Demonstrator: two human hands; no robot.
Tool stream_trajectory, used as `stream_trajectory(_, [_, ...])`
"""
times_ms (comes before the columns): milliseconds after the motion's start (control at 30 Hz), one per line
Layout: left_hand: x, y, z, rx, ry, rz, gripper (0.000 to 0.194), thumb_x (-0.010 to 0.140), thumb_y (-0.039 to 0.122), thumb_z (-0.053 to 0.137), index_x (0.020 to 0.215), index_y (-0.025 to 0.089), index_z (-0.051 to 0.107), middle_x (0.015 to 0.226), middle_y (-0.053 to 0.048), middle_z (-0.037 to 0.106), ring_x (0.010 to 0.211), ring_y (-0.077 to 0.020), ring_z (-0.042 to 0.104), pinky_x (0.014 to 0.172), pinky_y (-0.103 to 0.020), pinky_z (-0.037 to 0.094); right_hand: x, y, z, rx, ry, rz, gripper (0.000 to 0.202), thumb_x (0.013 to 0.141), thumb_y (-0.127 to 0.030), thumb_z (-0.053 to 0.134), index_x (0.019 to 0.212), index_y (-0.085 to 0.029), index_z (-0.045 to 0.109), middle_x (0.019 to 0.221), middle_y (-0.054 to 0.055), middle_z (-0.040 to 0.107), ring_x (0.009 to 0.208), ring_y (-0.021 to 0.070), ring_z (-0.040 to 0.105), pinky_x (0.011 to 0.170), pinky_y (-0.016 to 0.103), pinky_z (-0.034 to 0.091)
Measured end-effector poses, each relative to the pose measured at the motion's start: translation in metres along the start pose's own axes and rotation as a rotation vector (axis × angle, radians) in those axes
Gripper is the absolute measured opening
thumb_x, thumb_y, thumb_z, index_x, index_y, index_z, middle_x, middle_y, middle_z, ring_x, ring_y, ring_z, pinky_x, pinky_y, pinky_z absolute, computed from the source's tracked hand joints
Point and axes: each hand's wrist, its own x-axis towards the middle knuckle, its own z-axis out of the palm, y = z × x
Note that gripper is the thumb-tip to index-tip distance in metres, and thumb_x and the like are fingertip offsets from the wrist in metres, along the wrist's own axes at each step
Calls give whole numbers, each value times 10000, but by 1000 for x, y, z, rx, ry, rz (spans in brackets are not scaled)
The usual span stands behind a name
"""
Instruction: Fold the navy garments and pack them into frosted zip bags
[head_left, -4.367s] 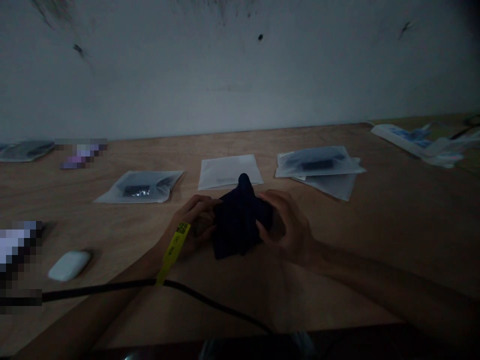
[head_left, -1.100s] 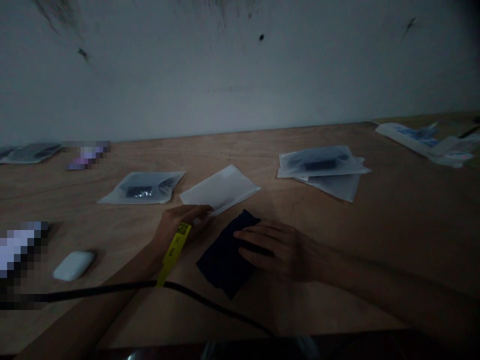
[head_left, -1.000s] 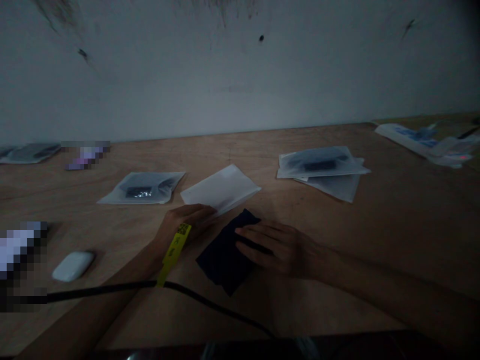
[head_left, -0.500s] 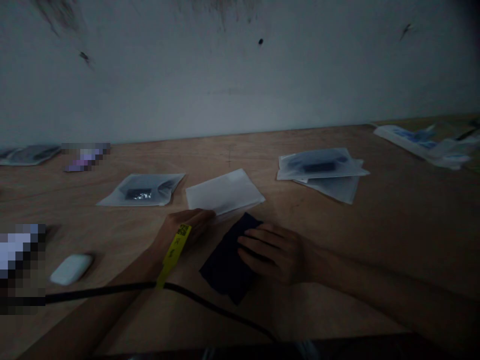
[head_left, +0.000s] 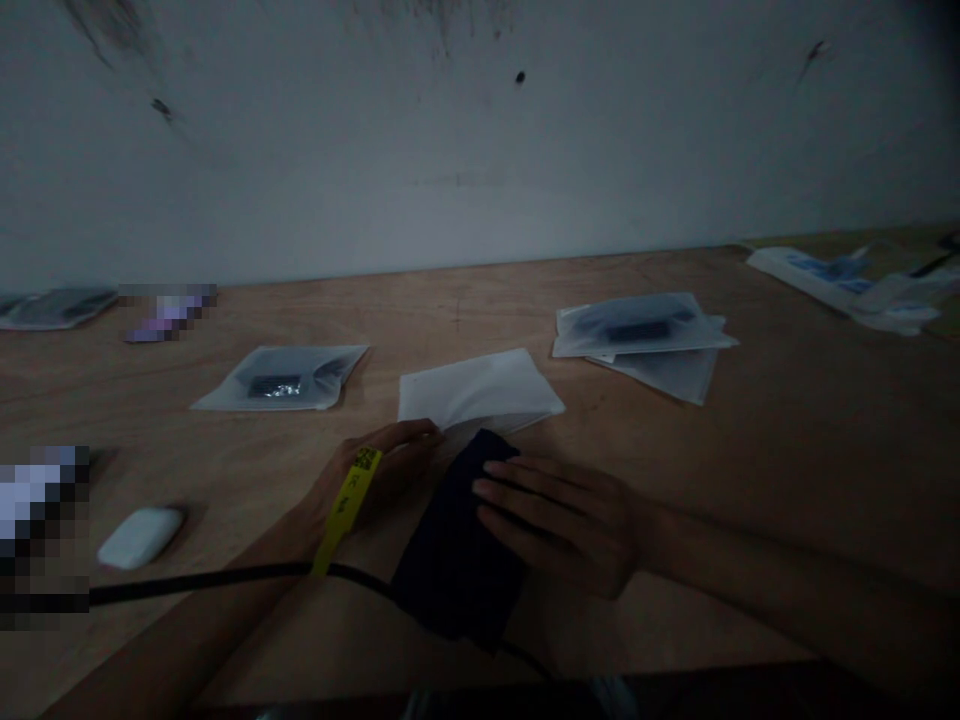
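Note:
At the middle of the table, my left hand (head_left: 394,455) has its fingers closed at the near edge of a frosted white plastic bag (head_left: 480,388), which lies flat with its near edge slightly parted. My right hand (head_left: 566,515) holds a dark folded cloth (head_left: 457,555), its long fingers lying together across the top; the thumb is hidden. The cloth is slightly raised, and its lower end covers part of a black cable (head_left: 202,583). Its upper corner is close to the bag's near edge. A yellow tag (head_left: 349,510) hangs on the cable in front of my left wrist.
A filled frosted bag (head_left: 281,378) lies to the left, and a stack of filled bags (head_left: 637,330) to the right. A white earbud case (head_left: 141,537) sits at front left. Crumpled plastic packaging (head_left: 847,285) is at far right, by the wall (head_left: 465,150).
The white bag has shifted right and turned slightly, and its near edge shows a wider gap. The dark cloth has risen toward me and now covers part of the cable. My right hand moved slightly right.

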Motion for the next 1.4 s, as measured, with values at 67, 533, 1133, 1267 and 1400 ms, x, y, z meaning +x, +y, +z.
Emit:
stream_trajectory(67, [0, 3, -2, -21, -23, 5, 326, 1016, 256, 413, 1239, 263, 651, 1189, -42, 713, 1062, -203, 707, 907, -310, 623, -1, 2, -3, -26, -9, 36, 316, 953, -142, 505, 1219, -75, 661, 1263, 159, 676, 1224, 250, 617, 1010, 382, 555])
stream_trajectory(533, [5, 8, -1, 23, -17, 78, 297, 1033, 288, 438, 1208, 246, 674, 1148, -41, 723, 1004, -176, 720, 925, -272, 604, -6, 6, 20, -74, -36, 157, 228, 901, -92, 600, 1121, -99, 661, 1216, 159, 691, 1176, 255, 631, 963, 403, 571])
stream_trajectory(1133, [4, 0, -5, 91, -94, 320, 326, 1055, 235, 385, 1340, 248, 543, 1265, -45, 676, 1242, -201, 601, 1044, -385, 543, -1, 6, 12, -403, -241, 422, 338, 868, -5, 482, 1126, -155, 641, 1060, 74, 733, 890, 208, 672, 595, 292, 530])
stream_trajectory(1267, [4, 7, -4, 76, -96, 440, 363, 1039, 160, 419, 1390, 208, 500, 1271, -71, 678, 1280, -194, 580, 1100, -382, 505, 0, 8, 14, -449, -291, 515, 291, 857, -9, 495, 1042, -165, 656, 873, 61, 719, 723, 184, 634, 541, 296, 479])
stream_trajectory(1400, [5, 6, 0, 14, -56, 459, 388, 1028, 163, 452, 1416, 176, 467, 1270, -94, 678, 1267, -192, 594, 1080, -383, 521, -4, 14, 13, -398, -237, 335, 311, 909, -41, 472, 1148, -181, 614, 983, 55, 714, 845, 180, 648, 580, 271, 481])
